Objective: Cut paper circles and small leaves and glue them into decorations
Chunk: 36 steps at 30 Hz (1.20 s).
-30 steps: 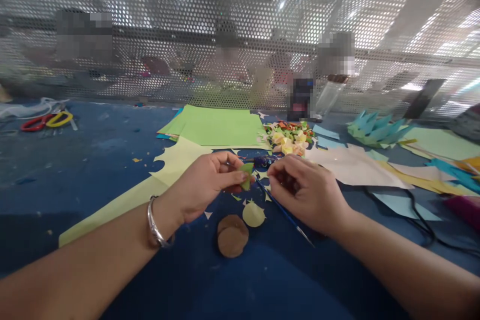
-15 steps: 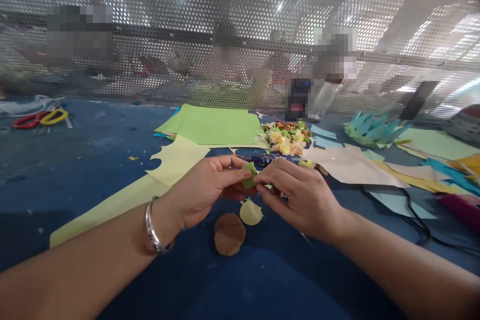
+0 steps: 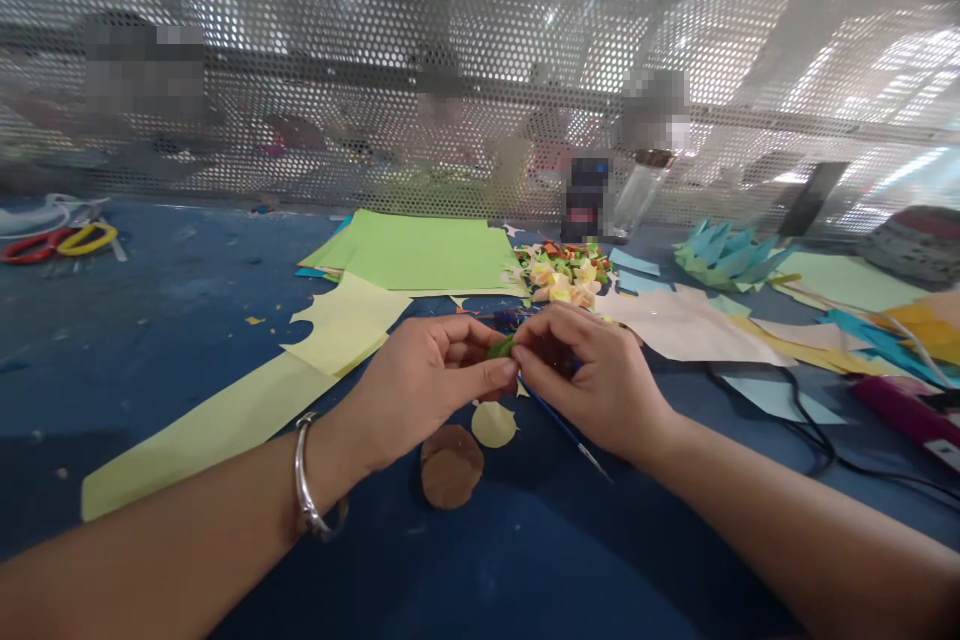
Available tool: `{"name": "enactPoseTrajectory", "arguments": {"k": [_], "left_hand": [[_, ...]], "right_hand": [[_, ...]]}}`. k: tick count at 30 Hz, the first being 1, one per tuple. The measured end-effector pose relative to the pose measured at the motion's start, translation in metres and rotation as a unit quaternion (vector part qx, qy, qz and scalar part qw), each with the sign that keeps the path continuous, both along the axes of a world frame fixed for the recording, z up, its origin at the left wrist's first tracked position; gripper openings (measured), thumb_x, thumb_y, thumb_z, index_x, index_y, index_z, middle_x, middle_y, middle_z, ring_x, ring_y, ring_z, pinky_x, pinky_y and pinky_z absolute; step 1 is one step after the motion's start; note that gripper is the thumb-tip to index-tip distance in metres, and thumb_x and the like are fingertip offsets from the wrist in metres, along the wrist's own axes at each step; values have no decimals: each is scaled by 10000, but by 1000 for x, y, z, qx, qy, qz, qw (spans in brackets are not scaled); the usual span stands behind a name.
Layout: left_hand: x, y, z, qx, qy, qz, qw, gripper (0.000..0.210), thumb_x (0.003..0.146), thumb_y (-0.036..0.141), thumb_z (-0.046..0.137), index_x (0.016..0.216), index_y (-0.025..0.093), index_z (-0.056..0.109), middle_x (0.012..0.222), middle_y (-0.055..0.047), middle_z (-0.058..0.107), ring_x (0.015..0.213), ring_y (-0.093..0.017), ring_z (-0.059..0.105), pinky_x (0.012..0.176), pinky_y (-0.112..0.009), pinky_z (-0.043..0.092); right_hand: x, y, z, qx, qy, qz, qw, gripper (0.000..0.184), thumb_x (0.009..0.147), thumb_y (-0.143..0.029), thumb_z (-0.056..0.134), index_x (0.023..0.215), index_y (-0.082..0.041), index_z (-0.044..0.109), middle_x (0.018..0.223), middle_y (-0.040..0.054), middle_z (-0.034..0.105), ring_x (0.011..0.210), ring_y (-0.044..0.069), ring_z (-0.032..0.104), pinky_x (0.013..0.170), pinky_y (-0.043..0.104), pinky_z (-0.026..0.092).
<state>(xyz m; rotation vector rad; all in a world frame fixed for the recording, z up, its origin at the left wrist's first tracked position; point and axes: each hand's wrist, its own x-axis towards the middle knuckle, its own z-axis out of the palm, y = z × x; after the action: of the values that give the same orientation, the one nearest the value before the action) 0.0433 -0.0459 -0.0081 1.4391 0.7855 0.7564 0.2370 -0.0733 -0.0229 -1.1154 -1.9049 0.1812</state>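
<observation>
A scrap of green paper point(image 3: 500, 348), largely hidden by fingers, sits above the blue table point(image 3: 480, 570), pinched by the left hand point(image 3: 427, 375) and the right hand point(image 3: 596, 370). Apart a second ago, the hands now meet, apparently shaping it together, forearms angled inward.

Far beyond the small green piece point(image 3: 501, 348), white lamps are glaring off the perforated screen point(image 3: 300, 70), which is looking blurred. Right of the piece, bright streaks are washing it out. Pixelated blocks are masking patches behind the piece. Below it, soft shadow is darkening the blue tabletop point(image 3: 495, 560).
</observation>
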Motion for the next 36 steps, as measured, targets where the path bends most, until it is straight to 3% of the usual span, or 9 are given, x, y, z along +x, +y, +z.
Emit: {"name": "enactPoseTrajectory", "arguments": {"k": [7,23,36], "left_hand": [[1,-1,-1,73,52,31,995,159,829,296,757,924,170,735,817,-28,761,753,-161,708,736,-269,565],[1,0,-2,133,94,46,986,119,861,288,695,907,183,728,817,-44,770,739,-172,713,686,-266,561],[1,0,-4,163,127,61,977,129,859,296,688,921,187,719,787,-39,768,706,-175,709,631,-264,543]], "right_hand": [[-1,2,-3,-27,23,6,999,41,860,-168,625,825,-187,625,718,-19,598,575,85,523,529,220,429],[-1,0,-2,-53,56,5,997,43,856,-196,643,896,-180,644,728,-19,600,564,79,523,507,209,436],[-2,-3,-4,12,2,14,1000,23,888,-170,623,895,-181,641,783,-6,611,598,77,551,544,199,465]]}}
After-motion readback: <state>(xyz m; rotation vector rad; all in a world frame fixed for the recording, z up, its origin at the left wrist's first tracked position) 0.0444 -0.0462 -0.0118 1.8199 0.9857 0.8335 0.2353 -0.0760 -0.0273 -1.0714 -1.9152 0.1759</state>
